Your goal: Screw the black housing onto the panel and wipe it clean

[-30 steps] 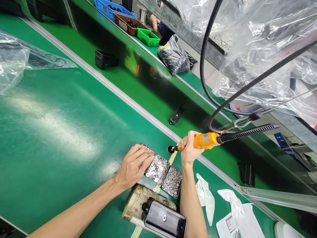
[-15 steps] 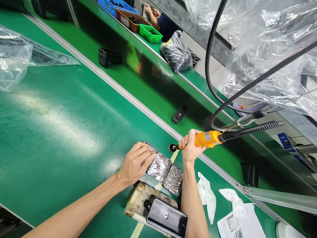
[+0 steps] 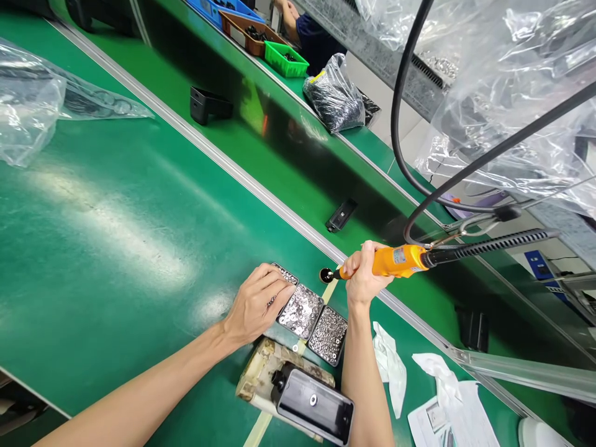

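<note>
An orange electric screwdriver is gripped in my right hand. Its bit points left, over a small round black container. My left hand reaches into the farthest of three small trays, its fingers curled together and their tips hidden among the metal parts. Beside it lie a tray of washers and a tray of small metal nuts or similar parts. Nearer to me, a black rectangular housing rests in a worn, taped block fixture, with a metal washer on its face.
A conveyor runs diagonally behind a metal rail, carrying several black housings. White cloths and papers lie at right. The screwdriver's black cable loops overhead. Plastic bags lie at left. Another person's arm shows beyond the bins.
My right hand and the screwdriver have shifted slightly to the right, the bit drawing back a little at the round container. My left hand stays at the far tray. The view has tilted slightly.
</note>
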Demonstrator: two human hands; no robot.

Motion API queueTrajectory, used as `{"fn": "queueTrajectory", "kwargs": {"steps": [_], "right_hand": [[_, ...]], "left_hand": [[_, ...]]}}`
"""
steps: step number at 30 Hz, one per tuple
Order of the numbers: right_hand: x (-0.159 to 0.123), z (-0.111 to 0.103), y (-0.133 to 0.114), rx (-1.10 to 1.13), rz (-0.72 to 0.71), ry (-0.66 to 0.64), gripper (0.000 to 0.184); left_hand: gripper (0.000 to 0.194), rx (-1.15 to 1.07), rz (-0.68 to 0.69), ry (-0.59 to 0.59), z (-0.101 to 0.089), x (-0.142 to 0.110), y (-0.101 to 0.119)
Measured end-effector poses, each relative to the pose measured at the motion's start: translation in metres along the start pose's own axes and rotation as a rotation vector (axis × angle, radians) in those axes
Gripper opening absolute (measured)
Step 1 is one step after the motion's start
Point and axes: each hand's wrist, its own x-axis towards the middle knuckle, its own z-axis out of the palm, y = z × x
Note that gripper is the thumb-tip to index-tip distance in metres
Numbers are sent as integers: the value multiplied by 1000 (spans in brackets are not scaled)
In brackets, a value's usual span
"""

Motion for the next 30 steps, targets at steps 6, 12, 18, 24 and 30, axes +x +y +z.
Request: {"fn": "queueTrajectory", "kwargs": {"steps": [6,12,18,24,30], "right_hand": [[4,-6,-9,-15,-18,22,35],[5,-12,-8,-39,-22,41,37],[4,-12,-7,-36,-22,37,36],[3,-10,-4,-16,-15,28,34],[2,-10,-3,-15,-14,23,34]], "left_hand": [[16,4,-12,0,0,0,0],[17,6,-26,-10,-1,0,0],[17,6,-37,-16,0,-1,-1],[15,6,-40,-22,0,-1,-2],[17,8,-44,-23,0,-1,-1]]}}
